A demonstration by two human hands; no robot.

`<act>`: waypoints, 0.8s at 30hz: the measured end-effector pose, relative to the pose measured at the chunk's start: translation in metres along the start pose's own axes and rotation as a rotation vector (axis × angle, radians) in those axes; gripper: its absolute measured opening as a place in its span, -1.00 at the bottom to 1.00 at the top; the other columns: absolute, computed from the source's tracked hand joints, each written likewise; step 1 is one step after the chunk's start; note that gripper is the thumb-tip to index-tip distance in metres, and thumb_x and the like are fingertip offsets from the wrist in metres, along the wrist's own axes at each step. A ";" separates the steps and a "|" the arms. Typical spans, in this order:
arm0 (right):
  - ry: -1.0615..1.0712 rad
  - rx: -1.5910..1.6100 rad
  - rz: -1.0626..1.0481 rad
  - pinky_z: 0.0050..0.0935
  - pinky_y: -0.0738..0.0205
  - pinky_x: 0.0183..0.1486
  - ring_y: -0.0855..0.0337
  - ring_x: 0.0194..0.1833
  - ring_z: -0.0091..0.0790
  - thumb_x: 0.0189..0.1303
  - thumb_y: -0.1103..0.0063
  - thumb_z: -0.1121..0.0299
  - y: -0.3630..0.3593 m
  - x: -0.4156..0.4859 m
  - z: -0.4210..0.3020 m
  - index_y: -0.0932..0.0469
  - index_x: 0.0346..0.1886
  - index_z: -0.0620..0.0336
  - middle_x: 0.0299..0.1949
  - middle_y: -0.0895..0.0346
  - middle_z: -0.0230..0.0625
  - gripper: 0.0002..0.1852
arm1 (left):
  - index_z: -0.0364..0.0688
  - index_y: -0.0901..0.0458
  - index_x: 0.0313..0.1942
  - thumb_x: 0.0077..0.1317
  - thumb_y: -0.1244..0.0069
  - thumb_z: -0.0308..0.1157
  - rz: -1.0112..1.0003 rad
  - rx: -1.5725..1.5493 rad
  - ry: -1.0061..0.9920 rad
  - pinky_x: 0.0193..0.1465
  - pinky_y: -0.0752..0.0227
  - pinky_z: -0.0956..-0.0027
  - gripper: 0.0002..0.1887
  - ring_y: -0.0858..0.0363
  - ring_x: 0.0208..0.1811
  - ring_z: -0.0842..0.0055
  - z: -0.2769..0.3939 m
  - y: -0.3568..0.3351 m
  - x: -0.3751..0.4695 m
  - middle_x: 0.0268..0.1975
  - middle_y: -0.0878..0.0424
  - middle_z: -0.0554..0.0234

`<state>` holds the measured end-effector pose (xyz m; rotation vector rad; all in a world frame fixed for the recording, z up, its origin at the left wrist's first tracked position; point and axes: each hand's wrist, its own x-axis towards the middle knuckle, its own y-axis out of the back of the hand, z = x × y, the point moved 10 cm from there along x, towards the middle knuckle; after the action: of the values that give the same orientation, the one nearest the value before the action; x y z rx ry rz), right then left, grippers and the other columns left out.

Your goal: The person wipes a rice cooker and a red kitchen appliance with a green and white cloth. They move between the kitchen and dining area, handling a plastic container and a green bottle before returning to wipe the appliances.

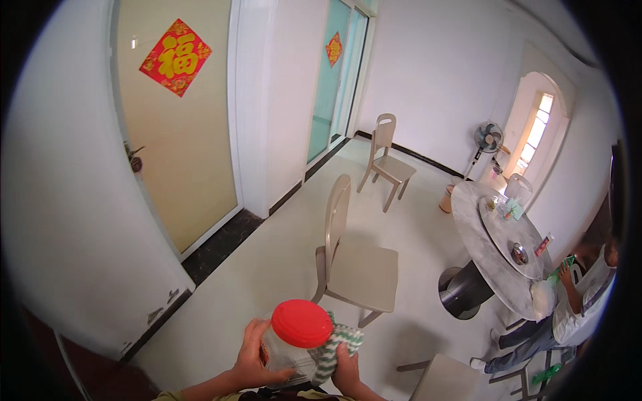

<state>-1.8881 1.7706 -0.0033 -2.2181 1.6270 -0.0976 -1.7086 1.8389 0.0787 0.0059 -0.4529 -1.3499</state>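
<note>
A clear plastic jar (287, 357) with a red lid (302, 323) is held in front of my body, at the bottom of the view. My left hand (253, 353) grips the jar's left side, fingers and thumb around it. My right hand (347, 368) holds a green-and-white striped cloth (333, 351) against the jar's right side. The lid sits on the jar's top. Part of the jar's lower body is hidden by my fingers and the cloth.
A beige chair (363, 275) stands just ahead, another chair (393, 168) farther off, and a chair seat (446, 378) at lower right. A round marble-look table (464, 215) stands right, with a person (577, 321) seated beside it. A closed door (178, 150) is left; a fan (488, 137) stands behind.
</note>
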 end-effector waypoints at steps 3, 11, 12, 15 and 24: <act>-0.142 0.299 0.016 -0.20 -0.38 0.13 -0.51 0.05 -0.20 0.39 0.24 0.06 -0.011 0.068 0.010 -0.29 0.19 0.27 0.11 -0.41 -0.12 -0.50 | -0.27 0.01 0.29 -0.17 -0.37 -0.25 -0.144 -0.214 0.059 0.29 -0.07 0.20 0.07 -0.16 0.24 0.21 -0.032 0.007 0.052 0.16 -0.12 -0.03; -0.328 0.596 -0.040 -0.44 -0.45 -0.02 -0.59 -0.09 -0.39 0.37 0.08 0.12 -0.076 0.228 0.017 -0.44 0.03 0.29 -0.06 -0.56 -0.25 -0.59 | -0.17 0.21 0.36 -0.12 -0.35 -0.24 -0.461 -0.435 0.091 0.34 -0.01 0.21 0.17 -0.12 0.32 0.26 -0.071 0.053 0.178 0.29 -0.07 0.03; -0.330 0.525 0.028 -0.44 -0.44 -0.03 -0.58 -0.09 -0.41 0.37 0.08 0.13 -0.077 0.244 0.018 -0.45 0.02 0.29 -0.09 -0.56 -0.26 -0.60 | -0.19 0.20 0.38 -0.06 -0.31 -0.23 -0.422 -0.452 0.115 0.36 0.03 0.23 0.13 -0.07 0.36 0.27 -0.079 0.065 0.193 0.33 -0.06 -0.02; -0.192 0.397 0.080 -0.26 -0.41 0.10 -0.52 0.02 -0.25 0.41 0.27 0.09 -0.095 0.275 -0.010 -0.42 0.05 0.26 0.01 -0.51 -0.21 -0.56 | -0.22 0.10 0.38 0.07 -0.20 -0.27 -0.399 -0.296 0.118 0.36 0.03 0.27 -0.03 -0.05 0.38 0.29 -0.111 0.091 0.236 0.35 -0.07 -0.06; 0.189 0.154 0.259 -0.41 -0.45 -0.07 -0.56 -0.12 -0.42 0.41 0.25 0.13 -0.145 0.382 -0.024 -0.39 0.04 0.25 -0.09 -0.52 -0.27 -0.61 | -0.32 -0.21 0.23 0.37 0.16 -0.11 -0.269 -0.186 0.080 0.20 -0.20 0.36 -0.43 -0.38 0.13 0.41 -0.197 0.164 0.373 0.11 -0.40 0.02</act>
<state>-1.6398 1.4456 0.0044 -1.9150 1.9232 -0.3575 -1.4378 1.4765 0.0573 -0.0337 -0.2637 -1.6469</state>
